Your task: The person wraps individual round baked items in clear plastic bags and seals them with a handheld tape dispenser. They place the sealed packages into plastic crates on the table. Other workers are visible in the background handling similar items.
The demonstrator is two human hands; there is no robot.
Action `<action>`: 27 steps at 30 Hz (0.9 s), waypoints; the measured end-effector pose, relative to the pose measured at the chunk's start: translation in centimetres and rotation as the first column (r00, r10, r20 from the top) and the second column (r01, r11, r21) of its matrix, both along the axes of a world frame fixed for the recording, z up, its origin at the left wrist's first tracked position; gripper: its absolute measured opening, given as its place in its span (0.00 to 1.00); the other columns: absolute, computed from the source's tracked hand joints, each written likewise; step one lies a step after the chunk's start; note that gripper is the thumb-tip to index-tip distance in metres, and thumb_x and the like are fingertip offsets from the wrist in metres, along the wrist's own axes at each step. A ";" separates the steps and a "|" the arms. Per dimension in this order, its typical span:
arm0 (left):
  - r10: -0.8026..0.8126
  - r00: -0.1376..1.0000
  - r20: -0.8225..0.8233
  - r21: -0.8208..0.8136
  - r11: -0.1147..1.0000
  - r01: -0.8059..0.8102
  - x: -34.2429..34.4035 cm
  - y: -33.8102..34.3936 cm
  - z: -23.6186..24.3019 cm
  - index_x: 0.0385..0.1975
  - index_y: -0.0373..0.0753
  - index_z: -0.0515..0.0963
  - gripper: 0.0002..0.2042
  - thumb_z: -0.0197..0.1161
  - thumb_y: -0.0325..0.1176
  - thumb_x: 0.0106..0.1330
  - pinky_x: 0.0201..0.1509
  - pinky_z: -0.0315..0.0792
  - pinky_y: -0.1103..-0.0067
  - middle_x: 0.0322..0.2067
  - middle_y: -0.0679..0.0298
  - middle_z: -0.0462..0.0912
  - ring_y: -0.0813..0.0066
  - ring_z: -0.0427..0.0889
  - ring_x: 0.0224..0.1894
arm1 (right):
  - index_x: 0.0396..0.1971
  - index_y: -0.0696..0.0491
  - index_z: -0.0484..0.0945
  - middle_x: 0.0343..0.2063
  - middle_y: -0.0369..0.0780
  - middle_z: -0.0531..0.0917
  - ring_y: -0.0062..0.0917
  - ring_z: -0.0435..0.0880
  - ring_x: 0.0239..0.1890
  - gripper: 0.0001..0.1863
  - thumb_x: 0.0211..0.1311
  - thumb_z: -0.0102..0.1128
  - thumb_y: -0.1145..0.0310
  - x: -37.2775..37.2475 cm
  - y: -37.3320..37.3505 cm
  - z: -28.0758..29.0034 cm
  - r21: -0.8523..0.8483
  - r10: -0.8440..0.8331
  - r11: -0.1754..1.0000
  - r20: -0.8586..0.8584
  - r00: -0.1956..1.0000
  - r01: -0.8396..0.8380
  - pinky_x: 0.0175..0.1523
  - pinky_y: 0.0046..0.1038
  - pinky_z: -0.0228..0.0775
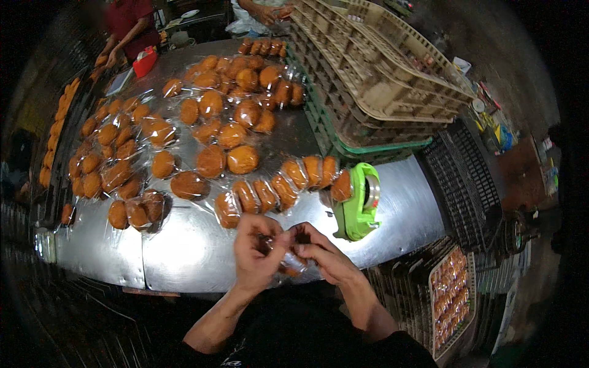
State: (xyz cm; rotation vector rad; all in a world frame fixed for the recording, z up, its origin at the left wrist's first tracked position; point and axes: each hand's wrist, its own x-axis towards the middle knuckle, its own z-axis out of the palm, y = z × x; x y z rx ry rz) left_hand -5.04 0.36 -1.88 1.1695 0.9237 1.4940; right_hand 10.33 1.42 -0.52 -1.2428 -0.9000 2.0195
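Observation:
At the table's near edge, my left hand [256,256] and my right hand [326,254] come together over a brown bun [293,264] in clear plastic wrap. Fingers of both are closed, pinching the gathered wrap; my hands partly cover the bun. Just beyond them a curved row of wrapped buns [265,195] stands packed side by side. A bright green tape dispenser [351,216] with a roll of tape [372,191] sits right of that row, touching or close to its last bun.
Many loosely wrapped buns [243,159] spread over the metal table [190,248]. Stacked beige crates [392,80] rise at the back right, a black crate [463,184] beside them. A crate of wrapped buns [451,294] stands low right. Co-workers' hands [113,56] show at the far side.

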 end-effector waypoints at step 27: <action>0.530 0.834 -0.154 -0.414 0.732 -0.541 -14.2 4.3 -4.8 0.61 0.35 0.62 0.22 0.55 0.34 0.70 0.61 0.63 0.74 0.57 0.57 0.68 0.67 0.68 0.57 | 0.52 0.59 0.67 0.38 0.45 0.84 0.40 0.78 0.47 0.24 0.58 0.59 0.65 -25.1 29.9 -2.2 0.226 -0.402 0.223 0.908 0.122 -0.948 0.48 0.41 0.66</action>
